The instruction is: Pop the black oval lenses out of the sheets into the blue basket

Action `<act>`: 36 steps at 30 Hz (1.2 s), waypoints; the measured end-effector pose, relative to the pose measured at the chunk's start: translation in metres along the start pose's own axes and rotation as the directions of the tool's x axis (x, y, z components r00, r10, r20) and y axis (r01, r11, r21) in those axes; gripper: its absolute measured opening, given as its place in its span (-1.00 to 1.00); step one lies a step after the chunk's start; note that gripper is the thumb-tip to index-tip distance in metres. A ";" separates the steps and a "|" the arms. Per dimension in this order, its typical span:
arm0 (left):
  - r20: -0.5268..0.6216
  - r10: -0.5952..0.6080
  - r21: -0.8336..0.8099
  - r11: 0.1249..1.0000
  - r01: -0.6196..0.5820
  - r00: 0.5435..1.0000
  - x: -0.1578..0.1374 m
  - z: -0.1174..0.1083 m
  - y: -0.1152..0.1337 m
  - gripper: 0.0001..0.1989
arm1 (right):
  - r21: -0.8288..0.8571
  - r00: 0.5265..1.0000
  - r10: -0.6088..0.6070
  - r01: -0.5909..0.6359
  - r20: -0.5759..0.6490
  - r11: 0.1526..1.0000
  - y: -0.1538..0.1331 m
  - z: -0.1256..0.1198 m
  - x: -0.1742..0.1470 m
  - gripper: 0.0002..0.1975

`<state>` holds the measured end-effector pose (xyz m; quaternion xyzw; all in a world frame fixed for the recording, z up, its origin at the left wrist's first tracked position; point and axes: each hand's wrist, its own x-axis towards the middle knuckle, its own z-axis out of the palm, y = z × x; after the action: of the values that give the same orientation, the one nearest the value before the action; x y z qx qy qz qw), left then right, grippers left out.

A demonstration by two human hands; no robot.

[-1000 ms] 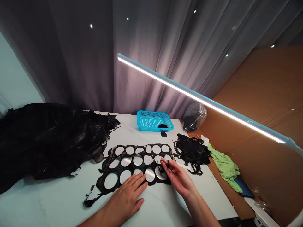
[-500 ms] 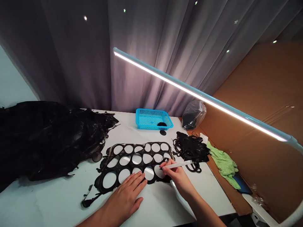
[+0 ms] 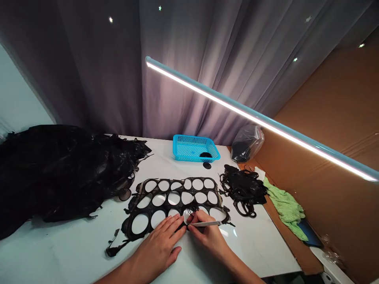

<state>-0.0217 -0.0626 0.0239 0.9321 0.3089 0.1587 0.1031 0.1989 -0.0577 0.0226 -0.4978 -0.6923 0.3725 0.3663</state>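
A thin black sheet (image 3: 150, 215) with rows of round holes lies flat on the white table. Resting on its front edge is my left hand (image 3: 162, 242), palm down, its fingers stretched out and holding nothing. Just right of those fingertips, my right hand (image 3: 209, 232) pinches a slim white pen-like tool (image 3: 209, 223), whose tip is hidden at the sheet's front row. Thin black strands (image 3: 194, 209) stick up by the right hand's fingers; whether they are also gripped I cannot tell.
A blue basket (image 3: 196, 148) holds black discs, with a loose disc (image 3: 207, 165) before it. Black scraps (image 3: 244, 187) are heaped at right, beside a green cloth (image 3: 286, 209) and a clear bag (image 3: 247, 144). A big black pile (image 3: 59, 173) covers the left. A lit lamp bar (image 3: 254, 115) hangs above.
My right hand, with the white tool, has moved left along the front row to beside my left hand. Black strands now show at its fingers. The view has shifted slightly.
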 end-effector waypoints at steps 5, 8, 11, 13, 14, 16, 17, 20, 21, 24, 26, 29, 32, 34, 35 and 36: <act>0.036 -0.021 -0.003 1.000 0.021 0.999 0.001 -0.003 0.000 -0.46 | -0.158 0.996 -0.093 0.092 0.003 0.983 0.006 0.006 -0.004 -0.84; 0.028 -0.035 -0.018 0.999 0.035 0.999 0.003 -0.006 0.000 -0.47 | -0.299 0.982 -0.184 0.185 0.032 0.936 0.008 0.014 -0.009 -0.84; 0.020 -0.045 -0.012 0.999 0.045 0.999 0.003 -0.007 0.000 -0.45 | -0.414 0.951 -0.287 0.307 0.111 0.857 0.008 0.007 -0.006 -0.84; 0.016 -0.043 -0.006 0.999 0.043 0.999 0.002 -0.008 0.000 -0.46 | -0.477 0.954 -0.296 0.285 0.055 0.831 0.008 -0.014 0.005 -0.85; 0.014 -0.039 -0.006 0.999 0.039 0.999 0.002 -0.008 0.000 -0.47 | -0.512 0.961 -0.274 0.221 -0.029 0.830 0.010 -0.028 0.013 -0.84; 0.004 -0.030 -0.010 0.999 0.030 1.000 0.000 -0.008 -0.001 -0.47 | -0.563 0.924 -0.233 0.023 -0.304 0.826 0.015 -0.060 0.031 -0.77; -0.006 -0.026 -0.013 1.000 0.026 1.000 0.000 -0.008 -0.001 -0.46 | -0.550 0.894 -0.192 -0.070 -0.404 0.832 0.018 -0.074 0.039 -0.76; -0.023 -0.001 -0.025 1.000 0.000 1.000 -0.001 -0.012 0.000 -0.45 | -0.378 0.856 -0.045 -0.179 -0.514 0.908 0.024 -0.095 0.055 -0.72; -0.019 0.013 -0.029 0.999 -0.014 1.000 -0.002 -0.014 0.000 -0.43 | -0.276 0.872 0.017 -0.174 -0.489 0.945 0.023 -0.094 0.057 -0.70; -0.029 0.006 -0.023 1.000 -0.006 1.000 -0.003 -0.021 0.003 -0.38 | 0.157 0.932 0.223 -0.183 -0.287 0.970 0.014 -0.071 0.056 -0.63; -0.081 -0.053 0.002 0.999 0.053 0.995 -0.007 -0.022 0.004 -0.47 | 0.438 0.942 0.316 -0.238 -0.113 0.867 0.004 -0.050 0.053 -0.61; -0.142 -0.106 0.065 0.991 0.116 0.984 -0.017 -0.019 0.001 -0.61 | 0.660 0.931 0.348 -0.333 0.114 0.674 -0.011 -0.021 0.045 -0.62; -0.139 -0.082 0.139 0.985 0.101 0.987 -0.028 -0.013 -0.001 -0.58 | 0.662 0.927 0.274 -0.376 0.258 0.649 -0.021 -0.003 0.035 -0.67; -0.131 -0.065 0.164 0.983 0.086 0.989 -0.033 -0.010 0.000 -0.54 | 0.558 0.942 0.195 -0.320 0.273 0.765 -0.022 0.007 0.029 -0.73; -0.127 -0.064 0.167 0.982 0.084 0.990 -0.034 -0.010 0.001 -0.53 | 0.474 0.953 0.158 -0.269 0.260 0.839 -0.022 0.012 0.026 -0.77; -0.123 -0.068 0.167 0.982 0.088 0.990 -0.035 -0.009 0.002 -0.53 | 0.379 0.964 0.121 -0.206 0.235 0.902 -0.021 0.017 0.023 -0.80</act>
<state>-0.0504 -0.0843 0.0249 0.9138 0.3634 0.1815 0.0102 0.1702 -0.0431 0.0364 -0.4276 -0.5910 0.5853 0.3539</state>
